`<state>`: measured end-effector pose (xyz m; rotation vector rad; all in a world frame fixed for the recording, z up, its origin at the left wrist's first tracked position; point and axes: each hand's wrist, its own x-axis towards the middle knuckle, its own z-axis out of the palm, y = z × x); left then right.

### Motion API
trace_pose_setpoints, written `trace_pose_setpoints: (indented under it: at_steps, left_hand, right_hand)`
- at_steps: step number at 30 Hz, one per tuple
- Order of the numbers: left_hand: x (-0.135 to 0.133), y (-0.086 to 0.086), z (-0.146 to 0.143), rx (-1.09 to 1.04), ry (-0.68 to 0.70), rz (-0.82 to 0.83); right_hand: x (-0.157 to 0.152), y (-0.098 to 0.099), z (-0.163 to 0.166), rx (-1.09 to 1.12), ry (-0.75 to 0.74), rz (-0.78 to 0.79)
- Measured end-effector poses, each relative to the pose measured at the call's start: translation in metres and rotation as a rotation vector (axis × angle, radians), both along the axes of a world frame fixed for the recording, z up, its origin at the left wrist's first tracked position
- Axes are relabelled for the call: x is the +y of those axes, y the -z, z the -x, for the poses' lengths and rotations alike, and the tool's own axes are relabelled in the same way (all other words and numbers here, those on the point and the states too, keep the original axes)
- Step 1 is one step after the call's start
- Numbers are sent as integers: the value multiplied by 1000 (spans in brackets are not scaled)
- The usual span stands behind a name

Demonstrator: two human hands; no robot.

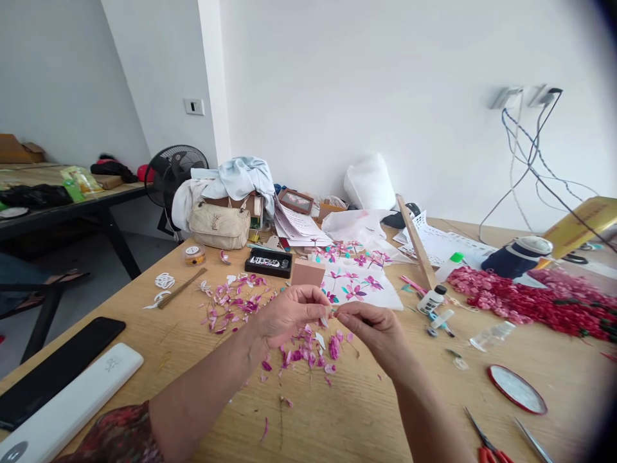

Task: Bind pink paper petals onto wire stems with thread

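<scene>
Over the middle of the table, my left hand (294, 316) and my right hand (373, 329) meet almost fingertip to fingertip, each in a pinch. Something tiny and pale with a hint of green is between them, too small to name. Loose pink and purple petals (303, 350) lie scattered beneath and to the left of the hands. Just beyond, purple flowers with teal leaves (357, 290) rest on white paper (389, 297). A pinkish-brown block (308, 273) stands behind my left hand, beside a black tray (268, 262).
At the left lie a white power bank (91, 392) and a black phone (62, 366). On the right are red-handled scissors (486, 444), a red-rimmed oval dish (517, 389), a black-capped bottle (432, 299) and heaped red-pink flowers (530, 296). A beige handbag (220, 225) sits at the back.
</scene>
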<state>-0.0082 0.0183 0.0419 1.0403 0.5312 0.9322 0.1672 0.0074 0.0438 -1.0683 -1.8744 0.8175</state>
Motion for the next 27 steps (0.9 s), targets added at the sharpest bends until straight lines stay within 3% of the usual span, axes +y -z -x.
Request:
trace_pose_setpoints:
  at_steps: [3, 7, 11, 14, 18, 21, 23, 27]
  left_hand:
    - [2, 2, -3, 40, -173, -86]
    - [3, 0, -4, 387, -362, -335]
    - [-1, -5, -1, 633, -363, -590]
    - [-4, -8, 2, 619, -174, -531]
    - [-5, -8, 3, 392, 0, -261]
    - [-3, -5, 1, 179, -44, -121]
    - [-1, -3, -1, 127, -118, -114]
    - [0, -3, -4, 304, -298, -251]
  right_hand:
    - [-4, 3, 8, -99, 16, -75]
    - [-16, -5, 12, -360, 91, -263]
    - [-23, -17, 7, -490, 149, -357]
    - [-19, -18, -1, -428, 145, -305]
    - [-5, -7, -9, -122, 22, -69]
    - [2, 3, -4, 36, -12, -4]
    - [2, 7, 2, 30, 10, -26]
    - [-10, 2, 11, -217, 81, -213]
